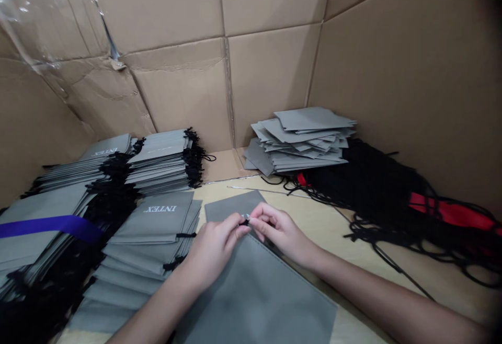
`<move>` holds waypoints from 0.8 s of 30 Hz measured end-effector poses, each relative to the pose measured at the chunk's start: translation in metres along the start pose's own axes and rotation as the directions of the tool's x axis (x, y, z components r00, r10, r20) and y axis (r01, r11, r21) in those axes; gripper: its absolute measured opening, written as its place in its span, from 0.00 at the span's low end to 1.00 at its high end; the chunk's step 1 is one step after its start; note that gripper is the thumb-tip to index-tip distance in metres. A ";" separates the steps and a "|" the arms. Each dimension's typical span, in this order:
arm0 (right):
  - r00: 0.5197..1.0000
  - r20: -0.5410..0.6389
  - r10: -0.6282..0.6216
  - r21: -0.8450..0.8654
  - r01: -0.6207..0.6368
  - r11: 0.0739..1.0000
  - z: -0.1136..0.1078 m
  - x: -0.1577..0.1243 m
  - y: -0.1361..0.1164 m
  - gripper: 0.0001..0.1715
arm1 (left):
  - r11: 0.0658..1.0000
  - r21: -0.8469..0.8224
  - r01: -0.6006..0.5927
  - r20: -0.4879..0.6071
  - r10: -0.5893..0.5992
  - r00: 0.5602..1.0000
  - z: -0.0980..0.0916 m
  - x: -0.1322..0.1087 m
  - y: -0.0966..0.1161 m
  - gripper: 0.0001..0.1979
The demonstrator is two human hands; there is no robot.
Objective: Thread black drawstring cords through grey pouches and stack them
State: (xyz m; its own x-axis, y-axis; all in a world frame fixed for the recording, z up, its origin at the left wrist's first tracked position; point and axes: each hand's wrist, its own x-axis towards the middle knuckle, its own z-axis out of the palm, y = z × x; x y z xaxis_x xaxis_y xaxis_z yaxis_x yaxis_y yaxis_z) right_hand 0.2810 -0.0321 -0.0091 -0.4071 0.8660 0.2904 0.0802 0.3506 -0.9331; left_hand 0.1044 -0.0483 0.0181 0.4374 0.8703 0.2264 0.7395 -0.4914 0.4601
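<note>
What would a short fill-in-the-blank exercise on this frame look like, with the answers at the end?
1. The left hand and right hand pinch a black drawstring above a ____ pouch.
2. The white lettering on the stacked pouches reads ____.
3. The loose black cords are tangled with bright ____ strips.
4. The walls behind the stacks are made of ____.

Answers: gray; INTEX; red; cardboard.
</note>
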 end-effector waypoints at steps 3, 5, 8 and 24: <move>1.000 -0.017 -0.019 0.009 0.020 1.000 -0.001 0.001 0.005 0.14 | 1.000 0.009 -0.010 0.000 0.010 1.000 0.000 0.001 -0.001 0.10; 0.999 -0.021 -0.036 -0.029 0.036 0.999 -0.002 0.001 0.007 0.16 | 1.000 0.018 -0.017 -0.001 0.017 1.000 0.000 0.001 -0.001 0.10; 0.998 0.046 -0.041 -0.161 0.048 0.986 -0.004 0.001 0.006 0.17 | 0.998 0.050 -0.026 0.027 0.024 0.999 -0.001 0.001 0.001 0.10; 0.959 0.134 -0.250 -0.508 0.283 0.813 -0.010 0.001 0.013 0.15 | 0.993 -0.119 0.019 0.099 -0.007 0.995 0.001 -0.001 0.000 0.13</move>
State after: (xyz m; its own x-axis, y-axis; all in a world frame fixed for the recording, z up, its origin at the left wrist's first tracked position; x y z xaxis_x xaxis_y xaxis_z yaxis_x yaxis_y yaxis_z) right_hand 0.2904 -0.0227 -0.0192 -0.5328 0.6949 0.4829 0.4124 0.7115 -0.5689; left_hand 0.1042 -0.0493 0.0165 0.4807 0.8661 0.1370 0.6815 -0.4673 0.5632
